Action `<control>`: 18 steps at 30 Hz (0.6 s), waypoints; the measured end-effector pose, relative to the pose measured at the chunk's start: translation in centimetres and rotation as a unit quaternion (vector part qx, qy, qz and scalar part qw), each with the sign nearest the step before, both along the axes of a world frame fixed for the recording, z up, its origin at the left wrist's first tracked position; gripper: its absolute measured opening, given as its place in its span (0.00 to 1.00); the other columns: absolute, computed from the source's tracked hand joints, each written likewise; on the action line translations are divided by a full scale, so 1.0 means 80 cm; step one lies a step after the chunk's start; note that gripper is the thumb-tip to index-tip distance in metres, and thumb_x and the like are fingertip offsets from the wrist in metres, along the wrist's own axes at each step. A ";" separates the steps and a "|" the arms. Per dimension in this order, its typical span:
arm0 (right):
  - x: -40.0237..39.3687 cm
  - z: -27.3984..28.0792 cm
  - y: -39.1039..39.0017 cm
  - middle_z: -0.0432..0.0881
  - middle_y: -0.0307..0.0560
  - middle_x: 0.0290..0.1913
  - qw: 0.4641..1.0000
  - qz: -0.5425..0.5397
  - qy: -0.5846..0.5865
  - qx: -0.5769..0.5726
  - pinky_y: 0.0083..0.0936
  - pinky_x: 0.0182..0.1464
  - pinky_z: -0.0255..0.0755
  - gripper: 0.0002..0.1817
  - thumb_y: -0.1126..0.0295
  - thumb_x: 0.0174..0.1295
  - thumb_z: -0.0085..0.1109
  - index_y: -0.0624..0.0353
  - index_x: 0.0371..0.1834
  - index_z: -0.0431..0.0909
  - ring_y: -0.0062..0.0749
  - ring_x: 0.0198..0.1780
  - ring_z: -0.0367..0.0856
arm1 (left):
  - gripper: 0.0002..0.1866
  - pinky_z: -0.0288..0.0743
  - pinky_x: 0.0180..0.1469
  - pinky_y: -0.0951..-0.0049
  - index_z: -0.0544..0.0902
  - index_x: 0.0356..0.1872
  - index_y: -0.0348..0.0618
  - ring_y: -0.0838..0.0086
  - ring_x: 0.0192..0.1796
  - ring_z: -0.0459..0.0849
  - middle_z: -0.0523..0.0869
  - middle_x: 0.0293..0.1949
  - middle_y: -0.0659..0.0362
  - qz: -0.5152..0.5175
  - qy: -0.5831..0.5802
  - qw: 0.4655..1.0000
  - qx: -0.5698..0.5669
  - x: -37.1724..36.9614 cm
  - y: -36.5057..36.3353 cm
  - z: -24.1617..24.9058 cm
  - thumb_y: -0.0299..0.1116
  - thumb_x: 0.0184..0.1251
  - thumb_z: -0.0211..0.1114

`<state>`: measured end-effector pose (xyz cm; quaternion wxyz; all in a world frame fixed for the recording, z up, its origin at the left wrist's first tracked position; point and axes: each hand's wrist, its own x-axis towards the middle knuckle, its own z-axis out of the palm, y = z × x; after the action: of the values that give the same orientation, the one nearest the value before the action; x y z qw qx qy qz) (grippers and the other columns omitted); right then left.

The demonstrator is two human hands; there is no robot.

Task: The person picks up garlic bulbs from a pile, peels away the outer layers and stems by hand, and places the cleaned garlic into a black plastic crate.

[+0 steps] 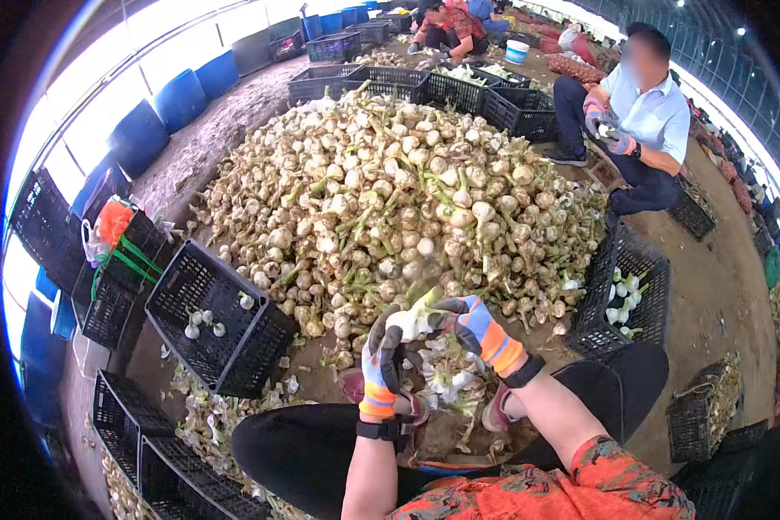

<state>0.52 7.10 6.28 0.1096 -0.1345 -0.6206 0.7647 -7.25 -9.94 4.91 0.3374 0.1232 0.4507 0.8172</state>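
Note:
Both of my hands wear grey, orange and blue work gloves and meet in front of the heap. A pale garlic bulb (414, 321) with a green stem is between them. My left hand (382, 354) has its fingers closed around the bulb's left side. My right hand (474, 328) is closed at the stem side, its fingertips partly hidden. Just beyond lies a large heap of garlic bulbs (381, 199) with dirty skins and stems. Peeled skins and leaves (451, 373) litter the ground between my shoes.
A black crate (256, 325) holding a few white bulbs stands tilted at left. Another crate (587, 325) with several cleaned bulbs is at right. A co-worker (646, 113) sits at the heap's right; another person (455, 30) crouches behind it. Blue barrels (180, 100) line the left wall.

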 end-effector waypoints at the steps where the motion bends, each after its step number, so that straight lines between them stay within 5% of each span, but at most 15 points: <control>1: 0.001 0.000 0.004 0.82 0.40 0.37 0.999 0.006 -0.002 0.033 0.18 0.42 0.72 0.14 0.74 0.55 0.59 0.68 0.45 0.77 0.19 0.37 0.78 | 0.28 0.78 0.35 0.77 0.66 0.60 0.34 0.74 0.37 0.82 0.79 0.41 0.56 -0.001 -0.009 1.000 0.011 0.003 0.002 0.007 0.37 0.61 0.61; 4: 0.003 -0.006 0.002 0.82 0.42 0.40 0.994 -0.012 0.010 0.110 0.20 0.45 0.72 0.16 0.74 0.52 0.61 0.68 0.45 0.77 0.20 0.40 0.78 | 0.25 0.78 0.38 0.76 0.68 0.57 0.34 0.72 0.38 0.82 0.79 0.41 0.55 0.021 -0.001 1.000 0.014 0.005 0.014 -0.004 0.33 0.61 0.62; 6: 0.001 -0.014 -0.003 0.82 0.44 0.41 0.923 0.020 0.027 0.384 0.20 0.46 0.72 0.17 0.76 0.51 0.59 0.65 0.46 0.77 0.21 0.39 0.78 | 0.22 0.78 0.40 0.76 0.71 0.52 0.35 0.73 0.39 0.81 0.79 0.41 0.55 0.108 0.189 0.976 -0.015 -0.002 0.022 -0.042 0.25 0.56 0.65; 7: 0.002 0.008 -0.008 0.83 0.44 0.40 0.986 0.029 -0.011 0.164 0.19 0.44 0.72 0.16 0.77 0.51 0.57 0.63 0.45 0.78 0.21 0.38 0.78 | 0.22 0.77 0.42 0.76 0.73 0.49 0.36 0.75 0.40 0.81 0.80 0.41 0.57 0.065 0.168 0.983 -0.045 0.002 0.015 -0.017 0.19 0.51 0.67; 8: -0.003 0.006 0.004 0.83 0.43 0.38 0.987 -0.016 -0.101 0.124 0.18 0.41 0.72 0.15 0.78 0.51 0.57 0.64 0.44 0.79 0.19 0.36 0.77 | 0.22 0.77 0.42 0.76 0.73 0.49 0.36 0.75 0.40 0.81 0.80 0.41 0.57 0.065 0.167 0.983 -0.046 0.006 0.013 -0.013 0.19 0.51 0.67; 10: -0.012 -0.030 0.025 0.83 0.43 0.35 0.994 -0.109 0.032 -0.008 0.19 0.39 0.73 0.14 0.80 0.50 0.55 0.66 0.41 0.79 0.19 0.33 0.77 | 0.22 0.76 0.43 0.76 0.74 0.48 0.36 0.76 0.41 0.80 0.80 0.42 0.58 -0.008 0.160 0.986 -0.040 0.007 0.014 -0.006 0.21 0.50 0.69; 12: -0.014 -0.058 0.028 0.83 0.44 0.34 0.985 -0.152 0.015 0.079 0.20 0.38 0.73 0.15 0.82 0.49 0.49 0.68 0.40 0.79 0.22 0.31 0.77 | 0.26 0.75 0.46 0.76 0.73 0.52 0.36 0.77 0.42 0.80 0.80 0.44 0.58 -0.035 0.208 0.970 -0.120 0.007 0.009 -0.005 0.22 0.49 0.70; 14: -0.012 -0.070 0.035 0.82 0.43 0.32 0.959 -0.276 -0.019 0.063 0.20 0.37 0.74 0.16 0.82 0.48 0.45 0.68 0.38 0.80 0.24 0.29 0.78 | 0.31 0.74 0.50 0.75 0.71 0.56 0.36 0.76 0.46 0.79 0.80 0.46 0.58 -0.091 0.216 0.972 -0.033 0.004 0.006 -0.006 0.22 0.47 0.71; 16: -0.001 -0.063 0.048 0.82 0.40 0.29 0.933 -0.322 0.060 -0.147 0.20 0.34 0.74 0.13 0.79 0.49 0.49 0.67 0.36 0.80 0.24 0.28 0.78 | 0.36 0.73 0.52 0.73 0.67 0.60 0.38 0.75 0.48 0.78 0.79 0.47 0.58 -0.165 0.136 0.977 -0.012 0.005 0.000 -0.005 0.22 0.45 0.71; 18: 0.007 -0.115 0.110 0.83 0.45 0.32 0.959 -0.255 -0.065 0.104 0.23 0.34 0.74 0.14 0.77 0.48 0.51 0.67 0.38 0.80 0.28 0.28 0.79 | 0.38 0.73 0.53 0.73 0.64 0.62 0.39 0.75 0.49 0.78 0.78 0.48 0.58 -0.155 0.104 0.982 0.021 0.007 -0.004 -0.001 0.22 0.45 0.71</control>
<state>1.07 15.87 -2.89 0.2738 -0.3261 -0.6476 0.6319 -6.66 -10.29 4.79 0.4090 0.2830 0.4413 0.7469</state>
